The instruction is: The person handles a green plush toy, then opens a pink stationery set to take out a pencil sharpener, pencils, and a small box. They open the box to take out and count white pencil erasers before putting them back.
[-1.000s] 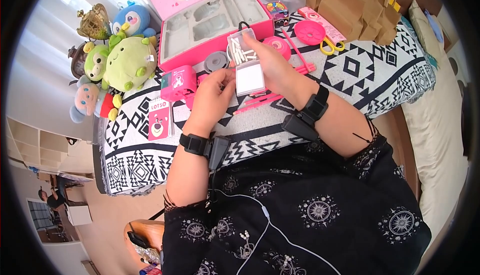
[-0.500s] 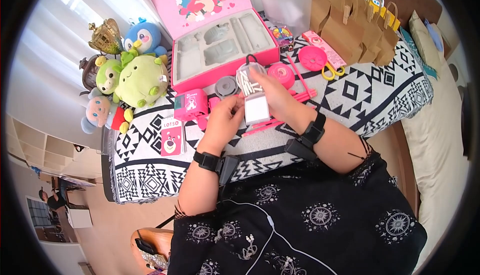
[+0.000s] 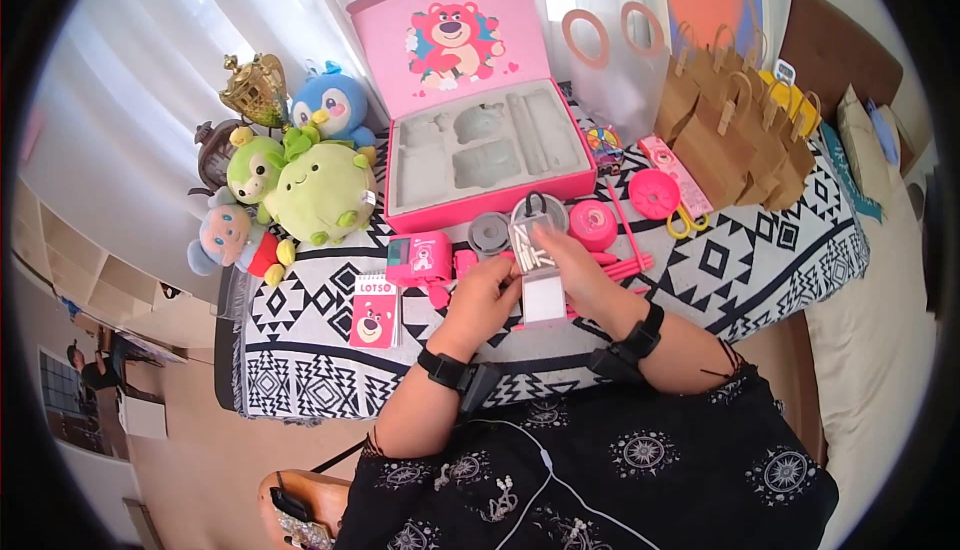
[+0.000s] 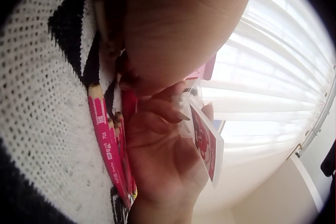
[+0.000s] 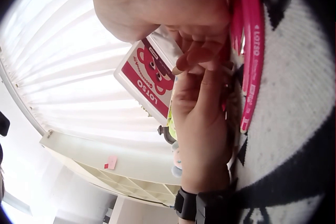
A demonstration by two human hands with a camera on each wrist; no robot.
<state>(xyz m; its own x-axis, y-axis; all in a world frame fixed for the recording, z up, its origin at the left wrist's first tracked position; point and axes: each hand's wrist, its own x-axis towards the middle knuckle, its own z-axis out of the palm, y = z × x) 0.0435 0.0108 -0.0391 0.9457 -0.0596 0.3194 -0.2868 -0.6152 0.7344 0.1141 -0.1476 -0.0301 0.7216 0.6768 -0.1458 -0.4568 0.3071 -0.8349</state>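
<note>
Between both hands is a small clear plastic case [image 3: 532, 253] with its lid [image 3: 545, 300] flipped open toward the body. Short white sticks [image 3: 527, 259] lie loose inside it. My right hand [image 3: 582, 278] grips the case from the right, thumb over the sticks. From the left, my left hand [image 3: 484, 300] pinches its edge with curled fingers, their tips partly hidden. The lid's outer face [image 5: 149, 74] shows a pink bear and LOTSO in the right wrist view. Pink pencils [image 4: 107, 148] lie on the patterned cloth [image 4: 42, 87] just below the hands.
Behind stands an open pink box [image 3: 490, 165] with a grey moulded insert. Left are plush toys [image 3: 325, 190], a pink sharpener-like device [image 3: 420, 257] and a LOTSO notepad [image 3: 375, 315]. Right are a pink round dish [image 3: 655, 195], yellow-handled scissors [image 3: 690, 222] and brown paper bags [image 3: 740, 140].
The head view has tilted up, so the table things sit lower and the pink box's lid shows fully. Both hands keep hold of the open case.
</note>
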